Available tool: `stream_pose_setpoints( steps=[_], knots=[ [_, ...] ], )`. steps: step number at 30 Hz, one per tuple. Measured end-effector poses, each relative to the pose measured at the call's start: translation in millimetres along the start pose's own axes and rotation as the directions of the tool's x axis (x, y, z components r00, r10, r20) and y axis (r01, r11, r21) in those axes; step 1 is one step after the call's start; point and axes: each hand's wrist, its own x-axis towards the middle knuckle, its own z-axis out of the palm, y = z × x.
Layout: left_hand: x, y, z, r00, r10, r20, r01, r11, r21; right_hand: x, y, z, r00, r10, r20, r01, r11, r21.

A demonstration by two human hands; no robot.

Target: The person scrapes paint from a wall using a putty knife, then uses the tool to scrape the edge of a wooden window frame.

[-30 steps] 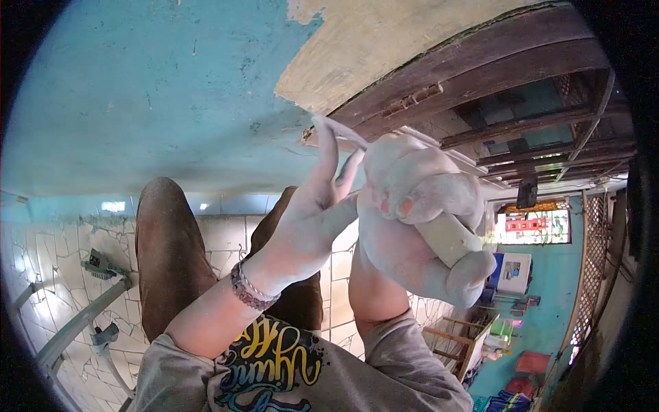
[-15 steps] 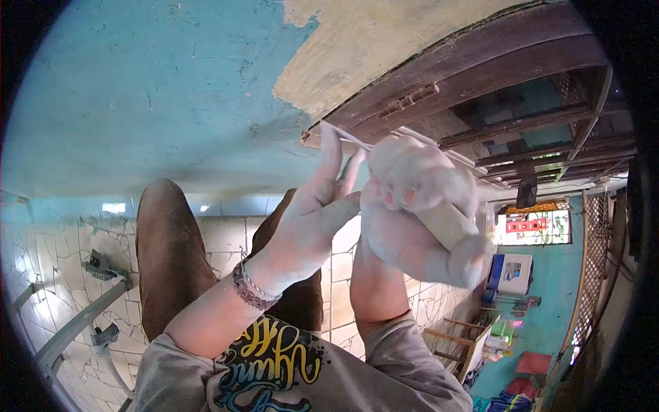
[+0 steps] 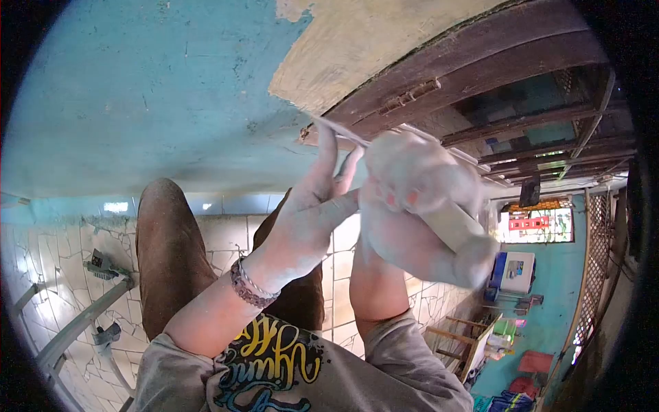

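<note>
My right hand (image 3: pixel 419 199), coated in whitish dust, is wrapped round the pale handle (image 3: pixel 449 226) of what looks like a putty knife. Its thin flat blade (image 3: pixel 340 129) points up and left, close to the wall. Much of the tool is hidden by the fingers and blurred. My left hand (image 3: pixel 302 213), dusty too and with bracelets at the wrist, has its fingers stretched out. Its fingertips touch the underside of the blade, and the thumb reaches to the right hand. Beyond the blade lies a beige patch (image 3: pixel 364 55) on the blue wall (image 3: pixel 171 89).
A brown wooden frame (image 3: pixel 467 65) with a hinge and dark panes runs along the upper right. Metal rails (image 3: pixel 82 323) stand at lower left above the tiled floor (image 3: pixel 226 233). Farther back at right are a white-and-blue box (image 3: pixel 515 275) and a wooden stand (image 3: pixel 473 343).
The blade tip has shifted slightly left and up along the wall. Both hands keep nearly the same grip and place, with the right hand a little lower at its outer edge.
</note>
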Motion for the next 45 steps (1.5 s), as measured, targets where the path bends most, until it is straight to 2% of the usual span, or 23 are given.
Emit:
stream_pose_setpoints(
  steps=[1, 4, 6, 7, 8, 10, 11, 14, 16, 19, 22, 23, 26, 28, 32, 36, 38, 41, 44, 45],
  knots=[
    [1.8, 0.6, -0.5, 1.0, -0.005, -0.006, 0.005, 0.998, -0.059, 0.6, 1.9, 0.7, 1.0, 0.011, -0.007, -0.011, 1.0, 0.004],
    [2.1, -3.8, -9.0, 0.999, -0.034, 0.011, 0.033, 0.998, 0.058, 2.8, -3.5, -10.5, 1.0, -0.009, -0.019, 0.009, 1.0, 0.004],
    [4.1, 5.2, -1.3, 0.999, -0.043, -0.002, 0.043, 0.997, 0.066, 3.6, -6.5, -20.3, 0.999, -0.038, -0.011, 0.038, 0.999, -0.011],
    [4.1, 7.7, 4.1, 0.998, -0.059, -0.008, 0.059, 0.996, 0.066, 1.6, -7.3, -21.3, 1.0, -0.013, -0.021, 0.013, 1.0, -0.013],
    [5.7, -2.4, -0.5, 0.999, -0.039, -0.001, 0.039, 0.993, -0.112, -0.2, -7.6, -22.5, 0.999, 0.011, -0.031, -0.012, 1.0, -0.014],
    [4.8, -4.1, -3.6, 1.0, -0.028, -0.012, 0.028, 1.0, -0.009, 2.0, 0.2, -19.5, 0.99, 0.124, -0.061, -0.122, 0.992, 0.042],
    [3.4, -3.7, -5.1, 0.999, -0.021, -0.025, 0.022, 0.999, 0.043, 2.2, -5.0, -18.2, 0.995, 0.079, -0.059, -0.076, 0.996, 0.048],
    [6.0, 5.8, -0.1, 0.997, -0.064, -0.029, 0.065, 0.998, 0.024, 3.2, -12.3, -15.2, 0.999, -0.04, -0.017, 0.041, 0.998, 0.051],
    [5.8, 0.2, -1.1, 0.998, -0.031, -0.053, 0.033, 0.999, 0.035, -0.3, -3.4, -23.8, 1.0, 0.021, -0.006, -0.021, 0.996, 0.086],
    [5.4, -5.6, -8.3, 1.0, -0.017, -0.004, 0.018, 0.997, 0.081, -0.4, -8.6, -17.6, 1.0, 0.022, -0.009, -0.021, 0.995, 0.094],
    [9.7, -1.9, -7.9, 0.999, 0.002, 0.039, -0.003, 0.999, 0.05, 1.1, -3.7, -9.7, 0.993, -0.115, -0.017, 0.115, 0.993, 0.006],
    [10.9, -1.4, -5.2, 0.999, 0.006, 0.052, -0.008, 1.0, 0.023, 1.1, -5.2, -11.3, 0.997, -0.075, -0.003, 0.075, 0.997, -0.003],
    [8.5, -5.2, -10.0, 0.999, -0.01, 0.038, 0.005, 0.991, 0.133, 2.3, -11.9, -11.6, 0.999, -0.034, 0.001, 0.034, 0.999, 0.016],
    [7.6, -0.2, -1.0, 0.999, -0.027, 0.02, 0.024, 0.994, 0.105, 0.7, -18.9, -12.4, 0.998, -0.066, -0.002, 0.066, 0.995, 0.078],
    [8.6, -7.9, -4.4, 1.0, 0.008, 0.016, -0.009, 0.999, 0.032, -3.0, 0.3, -18.5, 1.0, -0.011, -0.029, 0.011, 1.0, 0.005],
    [5.0, -6.1, -6.5, 1.0, -0.028, -0.014, 0.029, 0.993, 0.112, -6.7, -17.3, -14.1, 0.994, -0.108, -0.021, 0.109, 0.992, 0.062],
    [6.5, -4.5, -0.4, 0.998, -0.031, -0.046, 0.036, 0.992, 0.124, -11.0, -1.9, -17.3, 0.999, -0.039, -0.031, 0.04, 0.998, 0.042],
    [4.9, -15.5, -10.8, 0.999, -0.038, -0.035, 0.038, 0.999, 0.009, -10.6, -8.1, -22.4, 0.999, 0.012, -0.051, -0.008, 0.997, 0.081],
    [5.6, -3.1, -5.1, 0.997, -0.064, -0.031, 0.065, 0.996, 0.059, -8.1, -16.4, -16.2, 0.991, -0.121, -0.051, 0.123, 0.992, 0.032],
    [5.7, -1.9, -3.2, 0.997, -0.073, -0.031, 0.075, 0.993, 0.089, -10.7, -10.6, -14.9, 0.996, -0.052, -0.072, 0.053, 0.998, 0.018]
  ],
)
